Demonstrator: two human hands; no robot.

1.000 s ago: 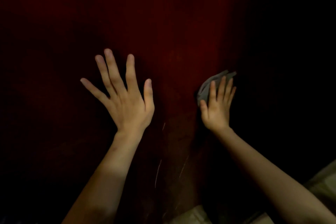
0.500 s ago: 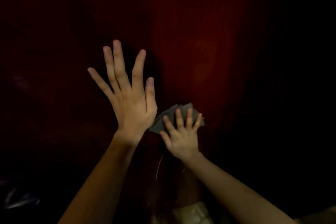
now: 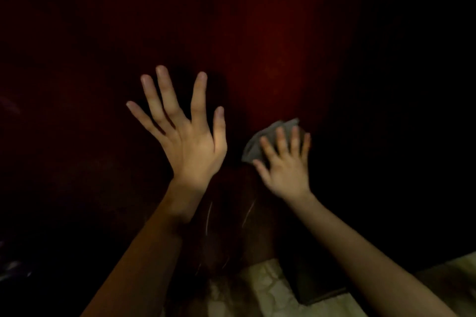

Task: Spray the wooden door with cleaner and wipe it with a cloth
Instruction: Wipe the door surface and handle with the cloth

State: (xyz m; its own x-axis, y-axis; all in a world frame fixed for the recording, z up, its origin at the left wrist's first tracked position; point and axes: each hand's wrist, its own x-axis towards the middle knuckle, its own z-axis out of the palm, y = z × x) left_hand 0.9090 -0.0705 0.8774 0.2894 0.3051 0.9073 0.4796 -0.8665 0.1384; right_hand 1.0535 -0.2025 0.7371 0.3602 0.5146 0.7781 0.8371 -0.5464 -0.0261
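Observation:
The dark red wooden door point(image 3: 270, 41) fills the view in dim light. My left hand point(image 3: 185, 134) lies flat against it with fingers spread wide and straight, holding nothing. Just to its right, my right hand point(image 3: 286, 162) presses a grey cloth point(image 3: 257, 145) against the door with straight, spread fingers; the cloth shows above and left of the fingers. The right hand is motion-blurred. No spray bottle is in view.
Pale scratch marks point(image 3: 210, 216) run down the lower door between my forearms. A strip of light patterned floor point(image 3: 265, 288) shows at the bottom. The door's left and right sides are lost in darkness.
My right hand with the cloth swept left and down toward my left hand, then back to the right and a little up. My left hand stayed flat on the door.

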